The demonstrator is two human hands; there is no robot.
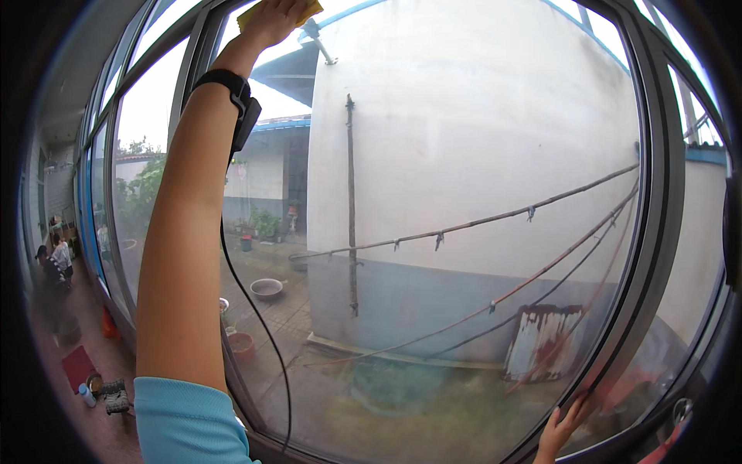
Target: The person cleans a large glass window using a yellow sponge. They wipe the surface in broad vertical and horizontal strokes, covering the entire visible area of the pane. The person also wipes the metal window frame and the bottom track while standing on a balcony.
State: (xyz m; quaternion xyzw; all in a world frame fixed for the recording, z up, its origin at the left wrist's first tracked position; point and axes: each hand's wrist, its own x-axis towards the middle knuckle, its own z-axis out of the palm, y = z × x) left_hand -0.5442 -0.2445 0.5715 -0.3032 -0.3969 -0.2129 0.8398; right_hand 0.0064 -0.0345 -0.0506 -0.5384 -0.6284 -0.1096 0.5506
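My left hand is raised to the upper left of a large glass window pane, its fingers on a yellow cloth. Part of that cloth is hidden behind the hand, and the picture's top edge cuts it off. A black strap with a small dark device circles the left wrist, and a black cable hangs below it. Low on the right, my right hand rests with spread fingers against the dark metal window frame, holding nothing.
Beyond the glass are a pale wall, long poles, a basin and potted plants. Indoors at the far left, people sit near the wall. A bottle and a red mat lie on the floor.
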